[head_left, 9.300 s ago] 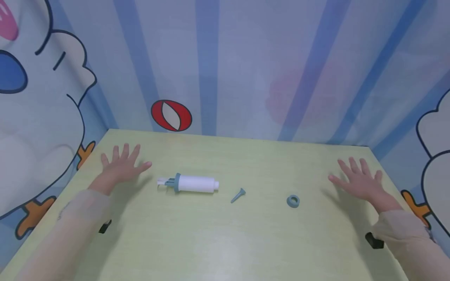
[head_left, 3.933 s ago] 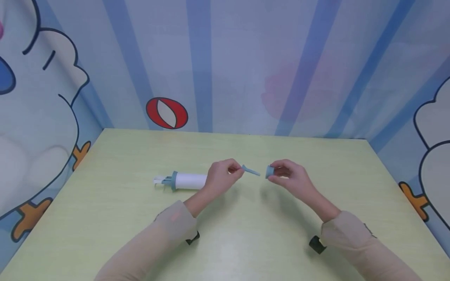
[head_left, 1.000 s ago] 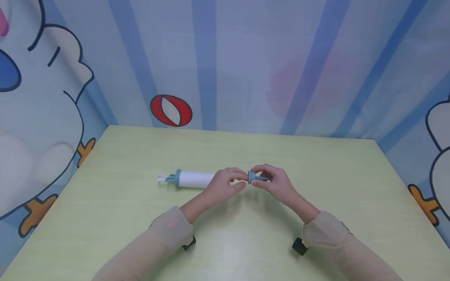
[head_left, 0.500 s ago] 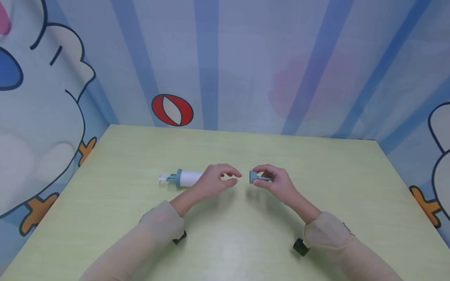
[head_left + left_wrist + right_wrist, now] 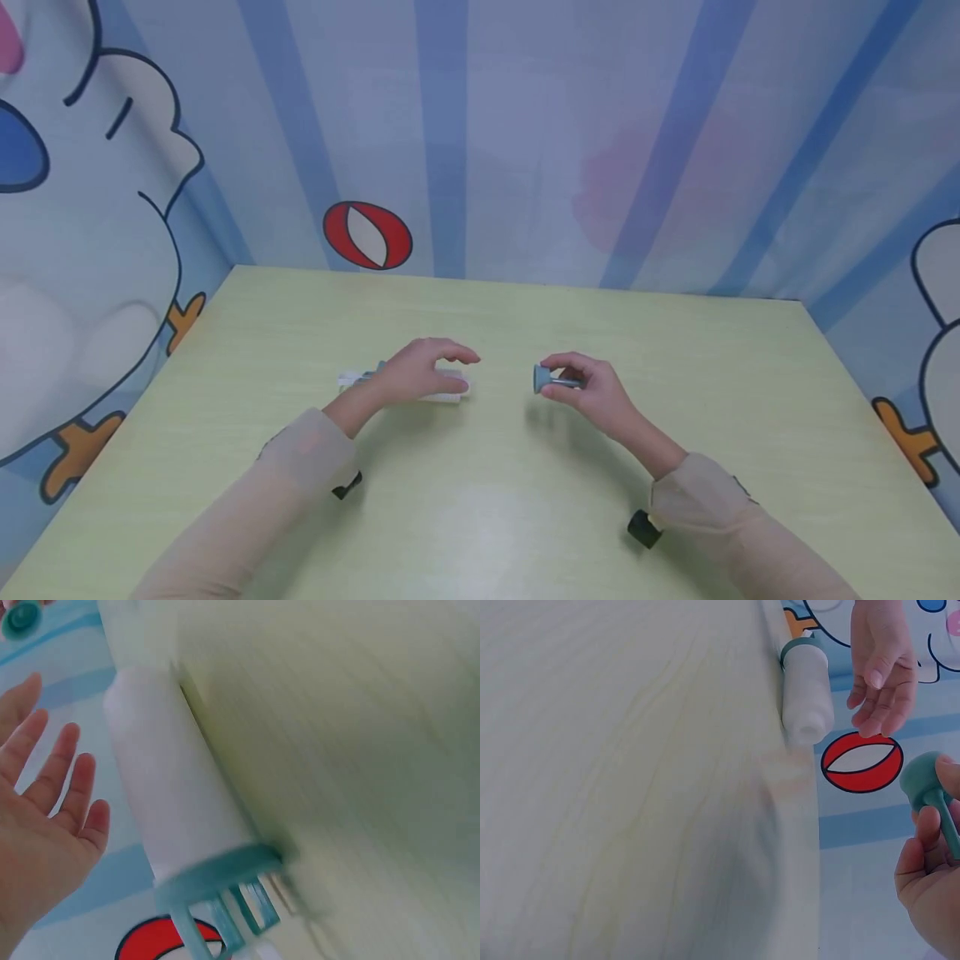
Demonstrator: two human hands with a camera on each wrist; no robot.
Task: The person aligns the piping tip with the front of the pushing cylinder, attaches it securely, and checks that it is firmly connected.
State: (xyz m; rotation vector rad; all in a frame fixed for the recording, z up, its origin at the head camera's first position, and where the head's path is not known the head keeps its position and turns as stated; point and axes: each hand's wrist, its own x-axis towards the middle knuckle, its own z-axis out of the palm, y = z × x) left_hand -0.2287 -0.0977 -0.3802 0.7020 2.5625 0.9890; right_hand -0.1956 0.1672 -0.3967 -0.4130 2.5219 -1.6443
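The right hand (image 5: 596, 392) pinches the ring (image 5: 541, 379) and nozzle (image 5: 944, 820) together as 1 (presumably keeping them nested), while the loose, empty left hand (image 5: 408, 372) hovers over the tube (image 5: 806, 690) at left.

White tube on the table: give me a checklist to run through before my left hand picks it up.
1. White tube lying flat on the table: ok, on its side.
2. Left hand free: ok, holding nothing.
3. Left hand touching the tube: not ok, both wrist views show a gap.
4. Right hand grip on the teal ring: ok, pinched.
5. Teal stem seated fully in the ring: cannot tell.
6. Ring joined to the tube: not ok, they are apart.
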